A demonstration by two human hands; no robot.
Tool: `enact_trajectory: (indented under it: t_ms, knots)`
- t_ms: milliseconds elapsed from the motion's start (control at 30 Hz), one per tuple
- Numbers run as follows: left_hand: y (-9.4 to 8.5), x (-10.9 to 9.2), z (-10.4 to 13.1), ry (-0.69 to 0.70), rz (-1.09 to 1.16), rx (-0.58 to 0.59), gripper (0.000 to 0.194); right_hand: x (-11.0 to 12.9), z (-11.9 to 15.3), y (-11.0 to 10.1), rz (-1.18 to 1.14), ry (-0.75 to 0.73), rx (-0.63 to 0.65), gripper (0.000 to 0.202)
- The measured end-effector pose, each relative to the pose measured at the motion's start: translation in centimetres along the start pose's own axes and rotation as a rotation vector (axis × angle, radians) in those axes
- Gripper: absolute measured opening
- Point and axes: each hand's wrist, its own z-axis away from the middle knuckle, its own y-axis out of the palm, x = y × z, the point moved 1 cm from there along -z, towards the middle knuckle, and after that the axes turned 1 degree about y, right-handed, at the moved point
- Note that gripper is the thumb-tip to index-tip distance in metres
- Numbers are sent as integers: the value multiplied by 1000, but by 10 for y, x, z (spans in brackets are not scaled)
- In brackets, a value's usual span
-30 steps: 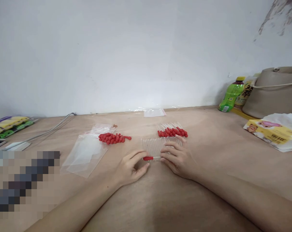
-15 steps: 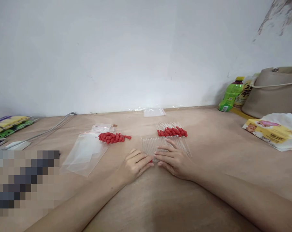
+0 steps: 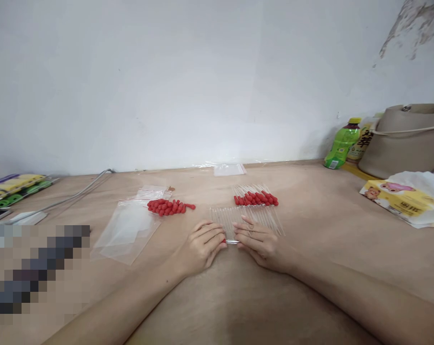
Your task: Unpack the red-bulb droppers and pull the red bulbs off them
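My left hand [image 3: 204,247] is closed, thumb and fingers pinching a red rubber bulb [image 3: 223,241] that shows only at the fingertips. My right hand [image 3: 260,243] has its fingers bent round a thin clear tube [image 3: 233,242]. This tube spans the small gap between both hands, in line with the bulb; whether the two are joined is hidden. Just beyond the hands, a row of clear thin tubes [image 3: 219,214] lies side by side, partly under my right fingers. Behind that row sit several tubes with red bulbs [image 3: 256,198] on their near ends, stems pointing away.
Loose red bulbs [image 3: 170,207] are heaped left of centre beside clear plastic bags [image 3: 125,230]. Another small bag [image 3: 229,169] rests by the wall. At right stand a green bottle [image 3: 341,146], a beige bag [image 3: 400,139] and a tissue pack [image 3: 400,199]. A grey cable [image 3: 84,188] runs left.
My hands have drawn slightly apart, and more of the clear tube shows between them. The right fingers lie closer together. The view has tilted a little.
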Motion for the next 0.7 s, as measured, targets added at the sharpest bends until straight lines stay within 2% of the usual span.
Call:
enact_trajectory:
  t_ms: [133,200,333,433,467,567,633,700]
  knots:
    - [-4,6,6,-23,28,-39,15,-6,9,-7,49,-8,-27,29]
    - [-9,13,12,-92,0,-68,14,-13,13,-15,104,86,-79,28]
    - [-30,42,16,-327,-58,-104,18,-26,15,-29,392,394,-104,19]
    - [-56,73,9,-594,-125,-159,25,-30,15,-31,576,507,-53,21]
    - [-65,85,7,-692,-156,-130,27,-31,15,-30,604,528,-38,22]
    - [-83,115,1,-950,-107,66,33,-34,17,-28,634,579,-3,21]
    - [-87,130,1,-1046,-66,140,40,-36,18,-26,637,596,7,16]
    - [-85,139,2,-1074,-82,187,38,-37,18,-26,635,594,12,14]
